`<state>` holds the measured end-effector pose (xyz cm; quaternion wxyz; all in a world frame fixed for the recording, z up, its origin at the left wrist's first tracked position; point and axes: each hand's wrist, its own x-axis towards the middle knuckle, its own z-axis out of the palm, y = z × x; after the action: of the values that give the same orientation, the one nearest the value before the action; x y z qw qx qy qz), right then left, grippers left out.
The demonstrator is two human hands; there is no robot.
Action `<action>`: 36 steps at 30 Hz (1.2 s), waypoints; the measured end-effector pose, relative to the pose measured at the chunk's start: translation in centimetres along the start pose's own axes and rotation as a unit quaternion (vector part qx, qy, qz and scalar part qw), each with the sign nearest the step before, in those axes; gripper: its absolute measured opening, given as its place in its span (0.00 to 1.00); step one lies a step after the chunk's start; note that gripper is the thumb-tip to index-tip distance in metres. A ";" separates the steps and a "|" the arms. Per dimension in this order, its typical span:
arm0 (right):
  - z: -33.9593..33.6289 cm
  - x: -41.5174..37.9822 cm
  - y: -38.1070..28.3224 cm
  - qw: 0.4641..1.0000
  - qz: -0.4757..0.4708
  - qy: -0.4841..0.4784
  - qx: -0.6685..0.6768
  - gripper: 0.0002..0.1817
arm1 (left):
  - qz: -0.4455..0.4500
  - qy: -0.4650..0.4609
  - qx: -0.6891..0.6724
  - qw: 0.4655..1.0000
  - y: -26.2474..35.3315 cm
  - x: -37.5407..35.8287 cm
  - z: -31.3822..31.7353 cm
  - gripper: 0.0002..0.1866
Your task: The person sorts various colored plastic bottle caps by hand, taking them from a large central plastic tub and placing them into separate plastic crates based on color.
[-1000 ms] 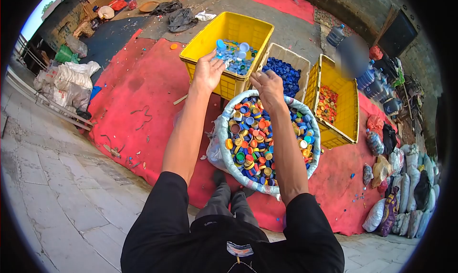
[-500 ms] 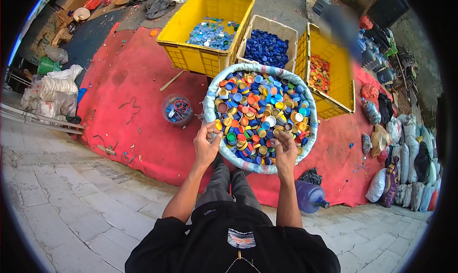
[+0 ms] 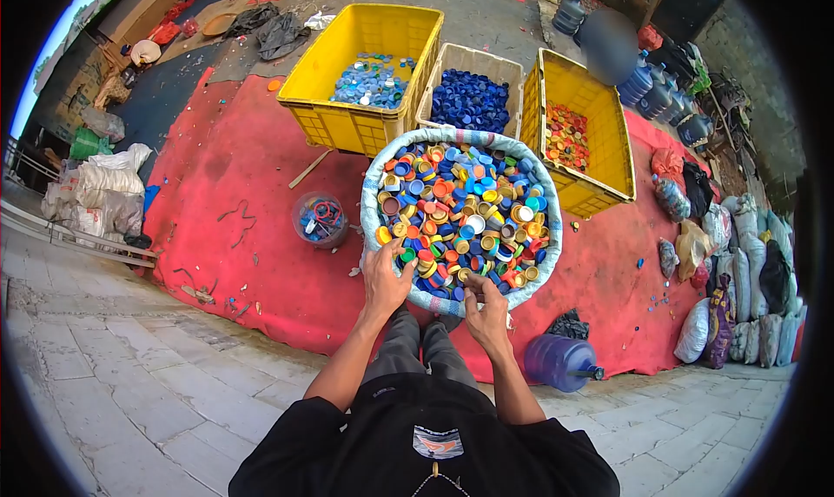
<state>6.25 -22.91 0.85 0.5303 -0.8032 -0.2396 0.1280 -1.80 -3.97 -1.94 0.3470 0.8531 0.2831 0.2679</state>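
A round basket, its rim (image 3: 549, 236) wrapped in pale blue cloth, is heaped with mixed plastic bottle caps (image 3: 469, 197). My left hand (image 3: 385, 281) is over the basket's near left rim, thumb and forefinger parted beside a green cap (image 3: 407, 255). At the near rim, my right hand (image 3: 486, 313) has its fingers curled together over the edge of the heap. What its fingertips hold, if anything, is hidden.
Beyond the basket stand a yellow crate (image 3: 365, 123) of light blue caps, a white crate (image 3: 516, 84) of dark blue caps and a yellow crate (image 3: 599, 167) of red-orange caps. A clear bucket (image 3: 319, 221) sits left; a water jug (image 3: 560, 362) lies right.
My right hand has drawn back toward the near rim and moved left, its fingers curling in. The basket and crates appear shifted left and lower in view.
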 end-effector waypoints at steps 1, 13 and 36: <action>0.0 0.1 0.0 1.000 -0.010 -0.001 -0.004 0.14 | 0.007 0.004 0.005 1.000 -0.1 0.3 0.2 0.27; -0.4 -0.7 0.9 1.000 0.004 -0.017 0.011 0.15 | 0.040 -0.024 0.054 0.997 0.1 4.5 2.2 0.29; -1.5 -0.5 0.9 0.998 0.006 -0.051 -0.028 0.15 | 0.077 -0.071 0.097 0.990 0.9 6.5 4.7 0.24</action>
<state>6.76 -24.69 0.58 0.4937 -0.8115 -0.2653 0.1653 6.09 -2.24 -2.44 0.2602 0.9189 0.2156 0.2037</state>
